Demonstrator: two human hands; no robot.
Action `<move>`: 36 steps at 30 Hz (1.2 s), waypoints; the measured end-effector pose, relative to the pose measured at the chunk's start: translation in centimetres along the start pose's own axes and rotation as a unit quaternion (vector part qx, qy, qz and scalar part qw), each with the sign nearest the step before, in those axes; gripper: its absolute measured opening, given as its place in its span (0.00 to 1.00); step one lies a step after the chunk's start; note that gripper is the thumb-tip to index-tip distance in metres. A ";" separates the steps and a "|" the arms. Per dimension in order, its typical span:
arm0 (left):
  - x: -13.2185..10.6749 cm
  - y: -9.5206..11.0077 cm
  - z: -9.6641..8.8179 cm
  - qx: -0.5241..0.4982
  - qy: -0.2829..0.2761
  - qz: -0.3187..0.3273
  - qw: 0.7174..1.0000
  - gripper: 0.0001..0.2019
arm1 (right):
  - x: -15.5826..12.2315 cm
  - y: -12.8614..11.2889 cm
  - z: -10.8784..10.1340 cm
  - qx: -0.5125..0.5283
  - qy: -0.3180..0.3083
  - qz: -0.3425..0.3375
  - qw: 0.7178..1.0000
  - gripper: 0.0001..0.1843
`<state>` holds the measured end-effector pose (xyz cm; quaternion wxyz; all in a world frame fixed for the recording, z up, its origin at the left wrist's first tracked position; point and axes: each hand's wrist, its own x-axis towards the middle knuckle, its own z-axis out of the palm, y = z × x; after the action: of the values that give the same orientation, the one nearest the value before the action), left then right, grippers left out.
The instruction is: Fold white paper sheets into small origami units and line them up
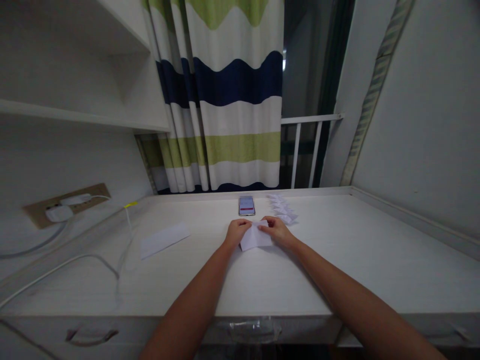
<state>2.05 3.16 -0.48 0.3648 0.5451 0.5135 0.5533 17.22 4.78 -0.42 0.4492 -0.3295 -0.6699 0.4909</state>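
Between my two hands is a small sheet of white paper (pixel 255 239) with a crease down its middle, held just over the white desk (pixel 285 290). My left hand (pixel 237 231) pinches its upper left edge between thumb and fingers. On the other side, my right hand (pixel 278 231) grips the upper right edge, thumb on top. Some fingertips are hidden behind the paper. Just beyond my right hand lies a row of several folded white paper pieces (pixel 282 209). A phone (pixel 246 205) with a lit screen lies beyond my left hand.
Flat white paper (pixel 165 239) lies on the desk's left part. Further left, white cables (pixel 86 256) run from a wall socket panel (pixel 67 204) with plugs in it. A striped curtain (pixel 240 100) hangs behind the desk. A shelf (pixel 86 115) juts out at upper left.
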 end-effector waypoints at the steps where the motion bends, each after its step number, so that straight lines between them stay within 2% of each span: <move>1: 0.1 -0.1 0.0 0.004 0.001 0.003 1.000 0.04 | 0.0 0.0 0.0 0.004 0.001 0.004 1.000 0.14; 5: 0.1 -0.5 0.0 0.015 0.011 0.012 1.000 0.04 | 0.0 0.1 0.1 -0.030 0.017 -0.001 0.999 0.15; 10: 0.0 -0.2 0.0 0.021 0.027 0.011 0.999 0.04 | 0.2 0.6 -0.1 -0.130 0.057 -0.067 0.988 0.15; 14: -0.1 -0.1 0.0 0.020 0.026 0.005 0.999 0.05 | 0.3 0.7 -0.1 -0.168 0.063 -0.081 0.980 0.14; 19: 0.0 -0.6 0.0 -0.012 0.031 -0.021 0.999 0.07 | -0.2 -0.3 0.1 -0.265 0.063 -0.163 0.948 0.11; 23: 0.2 -0.8 0.1 -0.077 0.028 -0.049 0.995 0.08 | -0.8 -0.8 0.0 -0.353 0.035 -0.241 0.903 0.13; 27: 0.1 -0.6 0.2 -0.138 0.037 -0.073 0.987 0.07 | -1.1 -0.8 -0.1 -0.412 -0.018 -0.278 0.868 0.16; 31: -0.2 -0.1 0.2 -0.164 0.040 -0.095 0.981 0.07 | -1.2 -1.1 0.0 -0.446 -0.051 -0.266 0.853 0.17; 36: -0.6 0.4 0.2 -0.156 0.040 -0.111 0.981 0.08 | -1.4 -1.9 0.1 -0.454 -0.076 -0.257 0.850 0.19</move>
<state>2.36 2.55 -0.28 0.4837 0.3983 0.4929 0.6037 17.66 2.92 0.99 0.3072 -0.2741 -0.9110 0.0227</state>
